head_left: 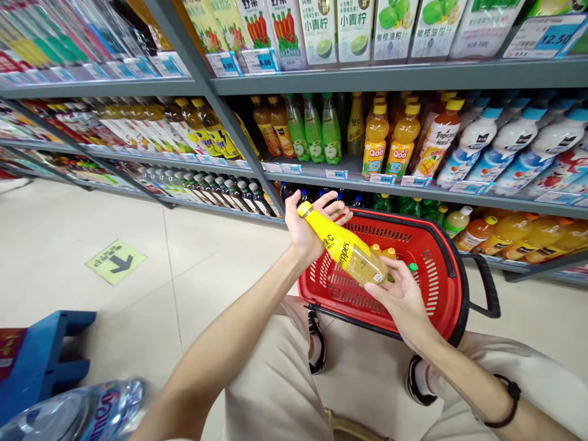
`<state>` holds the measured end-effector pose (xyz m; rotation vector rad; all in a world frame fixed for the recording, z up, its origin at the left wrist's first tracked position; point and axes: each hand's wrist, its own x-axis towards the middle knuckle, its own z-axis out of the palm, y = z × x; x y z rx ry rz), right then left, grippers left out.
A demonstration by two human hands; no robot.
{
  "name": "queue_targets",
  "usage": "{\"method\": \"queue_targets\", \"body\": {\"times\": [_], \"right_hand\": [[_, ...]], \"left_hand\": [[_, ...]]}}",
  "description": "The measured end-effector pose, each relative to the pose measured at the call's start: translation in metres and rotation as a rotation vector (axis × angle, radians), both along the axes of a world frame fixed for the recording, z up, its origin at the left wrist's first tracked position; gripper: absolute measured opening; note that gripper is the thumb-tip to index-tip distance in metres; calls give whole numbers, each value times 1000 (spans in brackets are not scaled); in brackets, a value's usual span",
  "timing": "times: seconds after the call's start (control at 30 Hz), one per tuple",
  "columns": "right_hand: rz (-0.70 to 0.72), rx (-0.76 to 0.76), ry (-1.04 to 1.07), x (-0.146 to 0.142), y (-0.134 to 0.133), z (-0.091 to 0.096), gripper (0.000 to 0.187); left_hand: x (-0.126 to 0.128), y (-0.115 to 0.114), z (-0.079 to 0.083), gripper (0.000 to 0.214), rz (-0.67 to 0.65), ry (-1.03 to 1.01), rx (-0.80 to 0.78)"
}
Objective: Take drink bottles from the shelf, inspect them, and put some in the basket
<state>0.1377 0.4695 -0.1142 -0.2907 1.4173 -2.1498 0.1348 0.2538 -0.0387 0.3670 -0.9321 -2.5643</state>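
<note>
A Schweppes soda bottle point(345, 250) with a yellow cap and yellow upper label lies tilted between my two hands, over the basket. My left hand point(307, 236) holds it loosely at the neck end, which rests against the palm; the fingers extend behind it. At the clear lower end, my right hand point(402, 293) grips the base between thumb and fingers. Below is a red shopping basket point(432, 257) with a black rim, standing on the floor between my feet. Orange-capped bottles point(389, 252) and a green cap point(413, 267) show inside it, partly hidden by my right hand.
Drink shelves point(321, 174) run across the front, with juice bottles point(375, 141) and cartons point(316, 30). The basket's black handle point(489, 288) sticks out right. A blue plastic stand point(55, 349) and a large water bottle point(87, 410) are at lower left. A floor arrow sticker point(116, 262) lies left.
</note>
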Motion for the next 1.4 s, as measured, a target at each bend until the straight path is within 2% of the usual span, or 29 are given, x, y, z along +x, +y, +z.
{"method": "queue_targets", "body": {"times": [0.13, 0.3, 0.37, 0.5, 0.63, 0.73, 0.83, 0.93, 1.07, 1.17, 1.27, 1.33, 1.4], "right_hand": [[-53, -11, 41, 1, -1, 1, 60], [-116, 59, 211, 4, 1, 0, 54], [-127, 70, 214, 4, 2, 0, 54], [-36, 46, 43, 1, 2, 4, 57], [85, -22, -190, -3, 3, 12, 48], [115, -75, -310, -6, 4, 15, 44], [134, -40, -432, -11, 4, 7, 49], [147, 107, -475, -16, 0, -12, 59], [167, 379, -333, -18, -5, -38, 70], [214, 533, -205, -17, -5, -47, 69], [325, 738, 71, -8, -2, -47, 47], [419, 855, 339, 5, 1, -45, 25], [524, 908, 620, 19, 4, -45, 18]], "left_hand": [[0, 3, 1, 68, -9, -19, -21], [-1, 6, -3, 70, -32, -37, -74], [-1, 7, -4, 72, -37, -52, -96], [1, 8, -2, 71, -12, -81, -102], [2, 7, 2, 69, -13, -86, -107], [0, 10, 0, 59, -46, -51, -193], [-2, 16, -4, 44, -7, -22, -478], [0, 22, -8, 38, 45, -91, -899], [4, 30, -13, 53, 147, -265, -1456], [1, 37, -27, 49, 172, -210, -1637], [-9, 41, -51, 42, 74, -191, -1795], [-18, 39, -67, 45, -75, -241, -2001], [-29, 36, -82, 48, -274, -300, -2196]]}}
